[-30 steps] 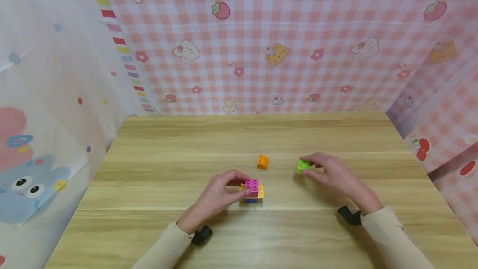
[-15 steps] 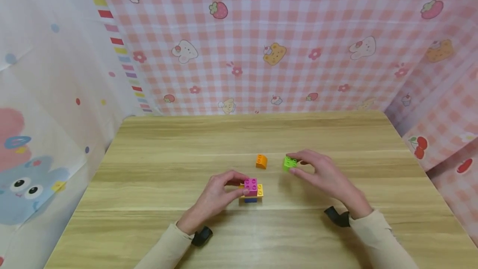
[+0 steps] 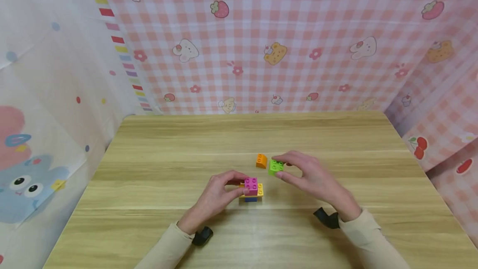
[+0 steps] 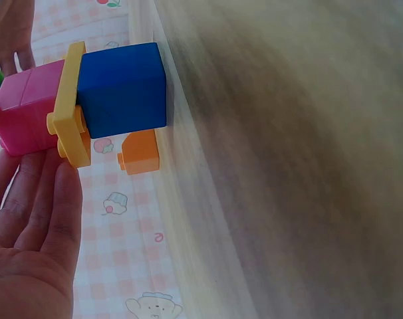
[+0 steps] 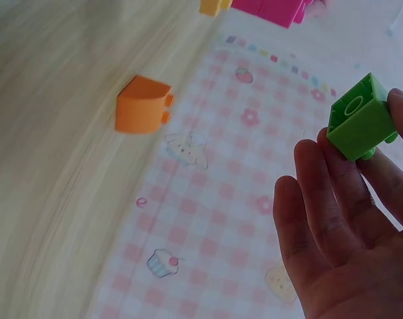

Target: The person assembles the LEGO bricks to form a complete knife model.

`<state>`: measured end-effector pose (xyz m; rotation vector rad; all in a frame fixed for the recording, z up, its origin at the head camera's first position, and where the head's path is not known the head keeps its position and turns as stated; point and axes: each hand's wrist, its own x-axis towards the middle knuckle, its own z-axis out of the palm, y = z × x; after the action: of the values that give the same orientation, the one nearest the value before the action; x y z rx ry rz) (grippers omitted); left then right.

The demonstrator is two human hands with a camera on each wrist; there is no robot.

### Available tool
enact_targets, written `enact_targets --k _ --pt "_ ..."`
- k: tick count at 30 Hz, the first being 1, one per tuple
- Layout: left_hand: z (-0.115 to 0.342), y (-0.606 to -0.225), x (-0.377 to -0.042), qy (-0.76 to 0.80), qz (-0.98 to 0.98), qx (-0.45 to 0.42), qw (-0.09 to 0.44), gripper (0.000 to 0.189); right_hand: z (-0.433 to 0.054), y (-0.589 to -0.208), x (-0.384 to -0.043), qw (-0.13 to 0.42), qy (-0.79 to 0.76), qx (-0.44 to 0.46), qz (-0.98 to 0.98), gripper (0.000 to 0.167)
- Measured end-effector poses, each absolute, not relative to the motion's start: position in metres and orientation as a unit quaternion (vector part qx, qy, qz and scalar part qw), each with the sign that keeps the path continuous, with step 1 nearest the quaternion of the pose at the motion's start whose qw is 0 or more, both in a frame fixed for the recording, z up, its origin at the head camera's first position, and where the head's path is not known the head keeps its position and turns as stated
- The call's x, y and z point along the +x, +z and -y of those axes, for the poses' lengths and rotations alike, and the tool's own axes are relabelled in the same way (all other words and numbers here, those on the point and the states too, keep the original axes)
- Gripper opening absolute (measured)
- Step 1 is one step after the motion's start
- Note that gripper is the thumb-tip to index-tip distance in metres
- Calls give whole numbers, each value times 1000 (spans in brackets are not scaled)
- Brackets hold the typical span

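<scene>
While the left hand (image 3: 214, 192) is pinching the pink brick (image 3: 251, 187) between thumb and fingers, the right hand (image 3: 315, 179) is holding the green brick (image 3: 275, 166) in a similar narrow pinch, clear of the table (image 3: 160, 148). The pink brick is sitting on the yellow plate (image 3: 260, 191), which is lying across the blue brick (image 3: 251, 199); all three appear to be standing on the table, about midway between its left and right edges. The green brick is hanging near them, offset toward the far right corner. Judging by this, a stacking step is in hand, the left hand seemingly steadying the build. Adding the green brick would be calling for a short shift toward the near left corner, studs lined up, then a straight press down. Two of the plate's studs are showing toward the right edge and the pink studs are facing up; which spot is meant, I cannot tell. Just left of the green brick, the orange brick (image 3: 261, 161) is lying on the table, so a low swing that way might be knocking it. Open room is stretching toward the left, right and far edges.
</scene>
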<state>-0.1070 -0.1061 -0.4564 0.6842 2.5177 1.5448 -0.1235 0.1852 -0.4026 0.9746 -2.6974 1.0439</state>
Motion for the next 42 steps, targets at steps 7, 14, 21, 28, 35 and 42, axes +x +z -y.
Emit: enact_targets --k 7,14,21,28,35,42 --pt "107 -459 -108 509 -828 230 51 31 -172 -399 -123 38 346 335 875 38" --pt "108 -458 -108 516 -823 233 53 31 -161 -397 -123 24 362 354 862 38" --pt "108 -458 -109 512 -824 240 42 28 -153 -398 -122 24 369 370 852 37" --pt "109 -458 -109 506 -827 243 44 30 -147 -405 -123 21 372 381 846 39" --pt "110 -459 -110 505 -826 249 42 31 -143 -407 -123 5 369 381 848 40" --pt "110 -459 -110 506 -821 264 29 32 -140 -412 -124 4 373 392 841 38"
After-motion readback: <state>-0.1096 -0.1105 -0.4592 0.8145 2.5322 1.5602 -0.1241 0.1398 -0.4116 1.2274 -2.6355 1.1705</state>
